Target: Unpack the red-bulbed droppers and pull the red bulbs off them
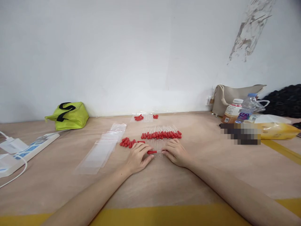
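Note:
Between my two hands lies a dropper [152, 152], a red rubber bulb joined to a thin clear tube. My left hand [139, 157] pinches the bulb end, and my right hand [175, 152] pinches the tube end. Beneath and just beyond it are several loose clear tubes [156, 145]. A row of droppers [161, 135] with red bulbs towards me lies behind my hands. Beside my left fingers is a pile of loose red bulbs [127, 142].
Clear plastic bags [97, 153] lie to the left, with a power strip [30, 153] and a lime-green bag [70, 116] further out. More red bulbs [138, 117] lie near the wall. Bottles [232, 111], a yellow packet [275, 130] and a grey bag [240, 92] stand at right.

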The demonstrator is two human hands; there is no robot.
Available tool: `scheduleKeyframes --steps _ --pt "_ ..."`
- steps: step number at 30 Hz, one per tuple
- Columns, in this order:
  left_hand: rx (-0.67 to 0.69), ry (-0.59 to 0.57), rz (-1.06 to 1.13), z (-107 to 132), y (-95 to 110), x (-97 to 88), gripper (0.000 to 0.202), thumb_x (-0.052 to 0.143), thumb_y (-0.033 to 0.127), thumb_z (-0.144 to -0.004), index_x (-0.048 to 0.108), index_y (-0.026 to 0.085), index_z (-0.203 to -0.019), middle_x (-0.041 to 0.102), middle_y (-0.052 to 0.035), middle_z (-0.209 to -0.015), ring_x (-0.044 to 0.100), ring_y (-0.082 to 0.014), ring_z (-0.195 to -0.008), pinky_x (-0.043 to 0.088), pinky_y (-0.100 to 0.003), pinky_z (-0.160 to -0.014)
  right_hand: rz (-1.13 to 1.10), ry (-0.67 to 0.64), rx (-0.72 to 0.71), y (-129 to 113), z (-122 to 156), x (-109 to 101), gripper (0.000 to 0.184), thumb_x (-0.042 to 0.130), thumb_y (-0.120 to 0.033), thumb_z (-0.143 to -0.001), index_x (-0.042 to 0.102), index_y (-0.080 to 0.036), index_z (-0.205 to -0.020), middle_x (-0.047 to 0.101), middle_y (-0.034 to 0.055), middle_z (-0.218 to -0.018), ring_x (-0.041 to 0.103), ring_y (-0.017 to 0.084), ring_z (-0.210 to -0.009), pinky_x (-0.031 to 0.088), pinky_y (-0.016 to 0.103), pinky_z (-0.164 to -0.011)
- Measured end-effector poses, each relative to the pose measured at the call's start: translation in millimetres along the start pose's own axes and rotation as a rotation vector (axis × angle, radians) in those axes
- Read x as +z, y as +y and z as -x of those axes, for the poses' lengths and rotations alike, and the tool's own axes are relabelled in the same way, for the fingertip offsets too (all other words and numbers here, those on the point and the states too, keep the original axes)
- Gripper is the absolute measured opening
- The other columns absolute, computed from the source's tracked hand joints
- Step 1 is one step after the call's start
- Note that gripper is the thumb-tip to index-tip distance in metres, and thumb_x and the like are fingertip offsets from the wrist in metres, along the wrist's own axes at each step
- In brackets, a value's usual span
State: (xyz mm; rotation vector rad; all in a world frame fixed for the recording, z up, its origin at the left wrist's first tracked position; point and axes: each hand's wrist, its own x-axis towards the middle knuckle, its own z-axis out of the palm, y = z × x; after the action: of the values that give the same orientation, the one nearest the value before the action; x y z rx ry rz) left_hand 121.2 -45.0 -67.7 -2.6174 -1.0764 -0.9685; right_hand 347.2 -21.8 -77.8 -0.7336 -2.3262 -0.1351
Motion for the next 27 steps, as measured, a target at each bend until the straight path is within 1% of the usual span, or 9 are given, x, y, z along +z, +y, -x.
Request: scheduleKeyframes --steps 2,5,8,12,16,23,27 --pt "0.021 -0.016 -0.02 -1.8 1.0 1.4 0.024 0.052 0.034 -0.081 0.058 0.022 -0.1 0.063 -0.0035 -0.096 0.051 -0.0186 -0.091 0.034 -0.034 -0.08 0.003 0.006 -0.018 -1.9 -0.1 -0.8 0.023 0.039 -0.027 -0.088 0.059 -0.016 -0.082 0.059 0.0038 -0.072 0.046 0.014 -0.074 0.029 0.03 -0.073" --pt "0.028 -0.032 -0.035 -1.8 1.2 1.6 0.017 0.049 0.032 -0.084 0.061 0.021 -0.086 0.065 -0.0013 -0.082 0.052 -0.0163 -0.082 0.033 -0.034 -0.077 0.036 0.025 -0.028 -3.8 0.5 -1.6 0.022 0.041 -0.028 -0.087 0.06 -0.018 -0.08 0.058 0.0019 -0.068 0.045 0.014 -0.072 0.027 0.034 -0.079" --pt "0.04 -0.043 -0.056 0.4 2.2 -1.3 0.019 0.047 0.029 -0.085 0.061 0.02 -0.077 0.063 -0.0004 -0.073 0.051 -0.0152 -0.076 0.031 -0.034 -0.076 0.062 0.041 -0.043 -4.8 1.7 -2.6 0.021 0.044 -0.029 -0.086 0.061 -0.02 -0.079 0.057 -0.0001 -0.063 0.043 0.013 -0.07 0.023 0.038 -0.087" --pt "0.073 -0.066 -0.05 2.2 4.3 -5.9 0.021 0.044 0.026 -0.086 0.062 0.02 -0.077 0.062 -0.0013 -0.071 0.049 -0.015 -0.074 0.033 -0.035 -0.075 0.064 0.003 -0.047 -5.4 2.6 -4.5 0.022 0.043 -0.029 -0.086 0.062 -0.021 -0.077 0.057 -0.0001 -0.062 0.044 0.014 -0.071 0.022 0.04 -0.09" --pt "0.088 -0.094 -0.004 2.4 2.8 -5.9 0.022 0.042 0.023 -0.086 0.061 0.02 -0.077 0.061 -0.0025 -0.07 0.049 -0.0155 -0.072 0.035 -0.034 -0.072 0.057 -0.028 -0.027 -5.8 2.7 -5.4 0.024 0.042 -0.03 -0.086 0.062 -0.022 -0.075 0.057 0.0006 -0.062 0.044 0.015 -0.072 0.021 0.042 -0.091" --pt "0.087 -0.064 0.05 2.3 0.0 -1.4 0.019 0.043 0.021 -0.084 0.059 0.019 -0.074 0.059 -0.0025 -0.068 0.048 -0.0151 -0.071 0.037 -0.032 -0.07 0.034 -0.037 -0.014 -7.9 1.4 -6.2 0.025 0.042 -0.029 -0.085 0.058 -0.02 -0.068 0.055 -0.0003 -0.059 0.042 0.015 -0.073 0.021 0.042 -0.091" --pt "0.069 -0.057 0.054 6.6 -4.2 -4.1 0.019 0.043 0.02 -0.085 0.059 0.019 -0.074 0.059 -0.0026 -0.068 0.049 -0.0152 -0.071 0.038 -0.032 -0.07 0.031 -0.016 0.001 -3.9 4.3 -8.3 0.027 0.042 -0.03 -0.085 0.058 -0.02 -0.067 0.053 -0.0002 -0.058 0.042 0.015 -0.072 0.022 0.042 -0.09"
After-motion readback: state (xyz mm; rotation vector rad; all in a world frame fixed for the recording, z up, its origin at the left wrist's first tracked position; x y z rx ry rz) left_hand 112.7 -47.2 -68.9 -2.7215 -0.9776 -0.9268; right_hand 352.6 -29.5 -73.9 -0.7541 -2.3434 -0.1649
